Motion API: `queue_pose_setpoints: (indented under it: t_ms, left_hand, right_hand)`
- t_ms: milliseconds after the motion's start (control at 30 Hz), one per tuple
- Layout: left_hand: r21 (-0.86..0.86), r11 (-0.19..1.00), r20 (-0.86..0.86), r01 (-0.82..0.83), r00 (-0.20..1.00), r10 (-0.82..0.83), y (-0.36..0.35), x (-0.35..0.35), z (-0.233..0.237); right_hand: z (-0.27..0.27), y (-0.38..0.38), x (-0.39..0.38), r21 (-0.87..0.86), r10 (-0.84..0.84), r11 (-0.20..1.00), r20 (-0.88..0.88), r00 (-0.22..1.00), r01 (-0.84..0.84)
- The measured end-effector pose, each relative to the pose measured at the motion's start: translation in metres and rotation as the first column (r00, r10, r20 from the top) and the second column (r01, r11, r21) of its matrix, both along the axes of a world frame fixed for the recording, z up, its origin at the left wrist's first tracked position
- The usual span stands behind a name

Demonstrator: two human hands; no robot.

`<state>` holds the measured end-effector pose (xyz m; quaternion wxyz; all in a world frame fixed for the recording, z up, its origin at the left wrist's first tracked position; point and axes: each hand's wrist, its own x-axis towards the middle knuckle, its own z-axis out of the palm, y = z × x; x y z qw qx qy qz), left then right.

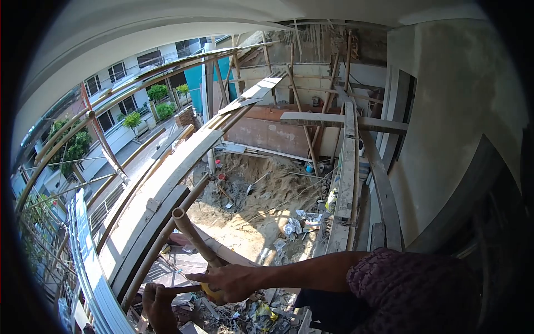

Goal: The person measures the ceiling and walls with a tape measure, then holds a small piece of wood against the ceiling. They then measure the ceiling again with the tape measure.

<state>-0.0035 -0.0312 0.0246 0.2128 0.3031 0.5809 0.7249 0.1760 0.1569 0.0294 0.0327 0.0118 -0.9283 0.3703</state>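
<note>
Low in the head view, my right hand (231, 282) reaches in from the right, its index finger stretched left. Its other fingers are closed around a rounded yellow thing (211, 293) that looks like a tape measure, partly covered by the hand. A short brownish strip (184, 289) runs from it to my left hand (158, 307), which is closed on the strip's far end. Just beyond the hands, a bamboo pole (194, 236) slants up toward the left, its cut end showing.
A long scaffold plank (167, 189) runs away on the left beside pale metal lengths (92, 261). Another plank walkway (345, 183) follows the wall (450, 117) on the right. Far below lie sand (272, 183), a shovel (258, 182) and rubble (261, 314).
</note>
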Motion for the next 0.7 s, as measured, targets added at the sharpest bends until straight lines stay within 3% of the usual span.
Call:
queue_pose_setpoints:
  t_ms: [33, 67, 133, 200, 233, 267, 300, 333, 400, 467, 533, 567, 600, 700]
  left_hand:
    - [-0.09, 0.991, -0.064, -0.101, 0.993, 0.095, -0.018, -0.008, 0.004]
    - [0.107, 0.992, 0.026, -0.072, 0.997, 0.069, -0.032, -0.021, -0.002]
    - [0.121, 0.972, 0.025, -0.202, 0.979, 0.201, -0.062, -0.015, 0.021]
    - [0.12, 0.935, -0.015, -0.335, 0.941, 0.339, -0.103, -0.022, 0.041]
    - [0.135, 0.905, -0.007, -0.403, 0.913, 0.407, -0.124, -0.021, 0.055]
    - [0.119, 0.886, -0.039, -0.448, 0.89, 0.455, -0.145, -0.015, 0.067]
    - [0.086, 0.873, -0.098, -0.48, 0.868, 0.487, -0.17, -0.012, 0.07]
    - [0.037, 0.856, -0.13, -0.515, 0.847, 0.515, -0.194, -0.001, 0.077]
    - [-0.017, 0.814, -0.117, -0.581, 0.809, 0.576, -0.248, 0.016, 0.086]
    - [0.021, 0.678, -0.068, -0.735, 0.676, 0.734, -0.31, 0.031, 0.107]
    - [0.054, 0.572, -0.154, -0.818, 0.559, 0.815, -0.37, 0.058, 0.146]
    - [0.133, 0.499, -0.187, -0.856, 0.473, 0.861, -0.393, 0.075, 0.164]
    - [0.106, 0.4, -0.237, -0.91, 0.367, 0.9, -0.422, 0.09, 0.184]
    - [0.155, 0.116, -0.333, -0.981, 0.059, 0.941, -0.513, 0.135, 0.239]
  right_hand:
    - [0.0, 0.005, 0.003, 0.012, -0.01, 1.0, 0.049, 0.999, 0.009]
    - [0.005, 0.009, 0.007, 0.027, 0.004, 1.0, 0.098, 0.995, -0.006]
    - [-0.005, 0.024, 0.0, 0.043, 0.047, 0.997, 0.205, 0.978, -0.057]
    - [0.022, 0.018, -0.004, 0.059, 0.06, 0.996, 0.217, 0.974, -0.074]
    - [0.045, 0.006, -0.007, -0.004, 0.114, 0.993, 0.205, 0.972, -0.115]
    - [0.01, 0.011, -0.024, 0.013, 0.167, 0.986, 0.054, 0.985, -0.167]
    - [0.03, -0.008, -0.025, 0.077, 0.129, 0.988, 0.104, 0.986, -0.137]
    - [0.023, -0.016, -0.029, 0.122, 0.211, 0.97, 0.002, 0.978, -0.209]
    - [0.006, -0.032, -0.04, 0.047, 0.32, 0.947, -0.065, 0.945, -0.318]
    - [-0.032, -0.036, -0.056, 0.057, 0.393, 0.919, -0.176, 0.902, -0.39]
    - [-0.048, -0.05, -0.07, 0.037, 0.404, 0.915, -0.106, 0.909, -0.402]
    - [-0.053, -0.058, -0.08, 0.125, 0.432, 0.899, -0.114, 0.894, -0.419]
    - [-0.062, -0.061, -0.088, 0.158, 0.469, 0.879, -0.11, 0.876, -0.45]
    - [-0.08, -0.062, -0.104, 0.08, 0.435, 0.898, -0.014, 0.9, -0.432]
